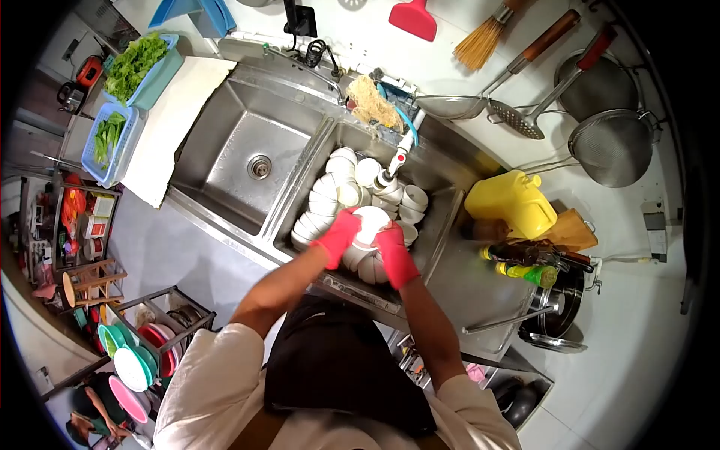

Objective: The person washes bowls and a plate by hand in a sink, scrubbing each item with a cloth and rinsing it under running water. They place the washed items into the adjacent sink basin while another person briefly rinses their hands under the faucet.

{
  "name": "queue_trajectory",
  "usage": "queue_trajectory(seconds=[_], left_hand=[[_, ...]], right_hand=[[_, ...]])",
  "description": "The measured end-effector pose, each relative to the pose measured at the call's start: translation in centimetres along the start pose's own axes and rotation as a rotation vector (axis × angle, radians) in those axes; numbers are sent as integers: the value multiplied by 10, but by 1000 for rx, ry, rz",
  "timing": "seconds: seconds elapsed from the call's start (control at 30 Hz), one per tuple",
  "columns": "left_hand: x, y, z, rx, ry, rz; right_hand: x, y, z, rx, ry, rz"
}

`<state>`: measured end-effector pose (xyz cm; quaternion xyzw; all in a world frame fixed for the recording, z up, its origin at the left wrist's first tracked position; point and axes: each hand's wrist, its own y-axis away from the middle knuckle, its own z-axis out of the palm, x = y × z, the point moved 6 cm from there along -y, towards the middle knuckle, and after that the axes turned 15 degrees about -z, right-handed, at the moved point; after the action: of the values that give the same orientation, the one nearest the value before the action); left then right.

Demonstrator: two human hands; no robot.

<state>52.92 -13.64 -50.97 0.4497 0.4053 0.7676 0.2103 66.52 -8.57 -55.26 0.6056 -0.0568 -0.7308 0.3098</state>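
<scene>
Pink rubber gloves cover both my hands. A white bowl (372,222) is held between them above the right sink basin (446,244). My left hand (339,238) grips the bowl's left side, and my right hand (395,255) is closed on its right side. Stacks of white bowls (322,202) fill the basin around and below my hands. Just beyond the held bowl, a white faucet (396,166) reaches down over the basin.
The left basin (225,165) has a round drain. A pale board (176,127) lies left of it, beside baskets of leafy greens (139,67). To the right stand a yellow jug (514,202) and bottles (529,271). Strainers (611,146) hang on the wall. Another person (97,409) is at lower left.
</scene>
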Motion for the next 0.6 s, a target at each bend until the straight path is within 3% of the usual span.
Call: queue_trajectory(seconds=[0.03,0.1,0.13,0.17,0.23,0.3,0.33,0.37,0.47,0.53,0.57,0.6], left_hand=[[7,4,2,2,1,9],[16,27,9,118,264,258],[-5,37,11,431,476,474],[-63,-42,-5,578,813,592],[-31,14,-2,708,357,408],[17,22,-8,536,-436,446],[18,27,-6,446,-358,483],[22,28,-6,452,-466,465],[-1,21,-6,482,-342,334],[-28,0,-19,636,-280,341],[-34,-6,-20,638,-279,344],[-59,-23,-26,492,97,34]], right_hand=[[1,-3,4,-7,1,-7],[-5,7,2,188,193,-303],[2,2,7,282,494,-475],[-64,50,47,393,728,-1107],[-14,20,21,137,363,-211],[-36,35,29,-34,194,-219],[-39,35,35,-170,113,-215],[-39,30,29,-13,396,-222],[-59,59,34,19,450,-77],[-98,76,33,200,751,-658],[-97,78,33,199,750,-661],[-97,78,37,158,517,-716]])
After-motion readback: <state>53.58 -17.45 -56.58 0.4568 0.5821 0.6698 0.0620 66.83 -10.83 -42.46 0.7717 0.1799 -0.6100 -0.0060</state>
